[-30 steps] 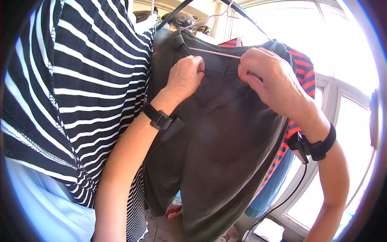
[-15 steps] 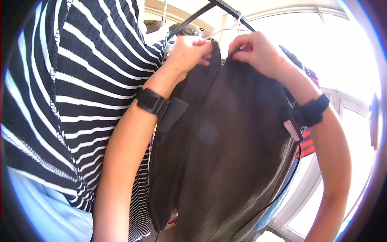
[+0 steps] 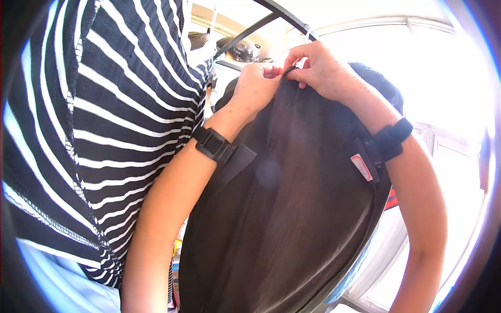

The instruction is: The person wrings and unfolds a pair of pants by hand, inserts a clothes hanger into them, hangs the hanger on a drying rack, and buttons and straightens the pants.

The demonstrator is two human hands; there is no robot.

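A dark olive-brown garment (image 3: 292,208) hangs in front of me, filling the middle of the view. My left hand (image 3: 255,88) pinches its top edge just below the black rail (image 3: 282,13). My right hand (image 3: 318,68) grips the same top edge right beside it, fingertips nearly touching the left hand's. A thin hanger hook (image 3: 308,34) shows just above my right hand. Both wrists wear black straps with small devices.
A black-and-white striped garment (image 3: 115,115) hangs close on the left, with pale blue fabric (image 3: 57,281) below it. A bright window (image 3: 443,104) fills the right. A red-and-blue striped piece (image 3: 391,198) peeks from behind my right forearm. More hung items sit further along the rail.
Both hands have risen with the dark garment's top edge towards the rail and come together. The garment now covers the red-striped clothing that showed behind it a second ago.
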